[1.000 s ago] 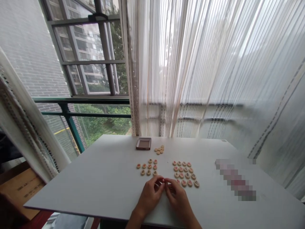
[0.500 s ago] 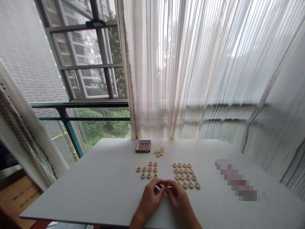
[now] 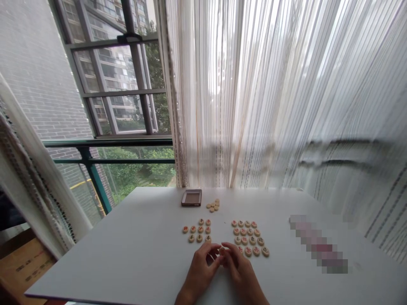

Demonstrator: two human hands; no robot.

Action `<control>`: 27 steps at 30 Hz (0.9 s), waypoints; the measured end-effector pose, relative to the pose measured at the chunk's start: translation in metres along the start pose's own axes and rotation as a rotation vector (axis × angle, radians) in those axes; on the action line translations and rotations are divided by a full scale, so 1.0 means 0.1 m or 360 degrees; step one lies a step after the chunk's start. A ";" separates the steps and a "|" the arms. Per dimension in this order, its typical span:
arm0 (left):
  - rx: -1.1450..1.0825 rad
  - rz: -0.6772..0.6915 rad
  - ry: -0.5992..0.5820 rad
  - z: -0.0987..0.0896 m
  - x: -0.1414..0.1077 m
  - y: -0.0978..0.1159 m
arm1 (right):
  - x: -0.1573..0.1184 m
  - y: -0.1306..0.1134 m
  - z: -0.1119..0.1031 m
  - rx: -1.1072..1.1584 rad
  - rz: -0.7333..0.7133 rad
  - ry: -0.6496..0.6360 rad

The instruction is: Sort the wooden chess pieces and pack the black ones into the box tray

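My left hand (image 3: 203, 263) and my right hand (image 3: 239, 264) meet near the table's front, their fingertips pinched round a small round xiangqi piece (image 3: 221, 251), mostly covered by the fingers. Just beyond my left hand lies a loose group of wooden xiangqi pieces (image 3: 200, 229) with red or black characters facing up. Beyond my right hand, more pieces (image 3: 250, 231) are laid in a block of rows; my right fingers partly cover its near left corner. Farther back, several pieces (image 3: 216, 208) with plain faces up sit in a small cluster.
A shallow square tray-like box (image 3: 191, 205) rests at the back of the white table (image 3: 127, 254). On the right lies a blurred-out pinkish object (image 3: 318, 245). Sheer curtains (image 3: 210, 106) hang behind, and a cardboard box (image 3: 25, 267) is at lower left.
The camera has tilted up slightly, so everything sits a little lower in view. My hands remain together; the fingers have shifted and a pale bit of the piece now shows between them.
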State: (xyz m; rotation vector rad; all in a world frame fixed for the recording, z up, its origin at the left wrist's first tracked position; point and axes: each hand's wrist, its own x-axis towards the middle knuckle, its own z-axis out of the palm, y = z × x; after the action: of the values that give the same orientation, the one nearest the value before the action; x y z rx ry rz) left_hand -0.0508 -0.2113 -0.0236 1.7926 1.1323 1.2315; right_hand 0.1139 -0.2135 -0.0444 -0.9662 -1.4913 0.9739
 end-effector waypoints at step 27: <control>0.0087 -0.0134 0.0008 0.03 -0.02 -0.08 | 0.01 0.14 -0.01 -0.0093 0.0005 0.0014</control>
State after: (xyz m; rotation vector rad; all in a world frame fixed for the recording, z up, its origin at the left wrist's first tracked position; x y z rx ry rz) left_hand -0.0509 -0.2104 -0.0325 1.7639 1.2426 1.1667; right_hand 0.1155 -0.2076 -0.0568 -1.0135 -1.5188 0.9316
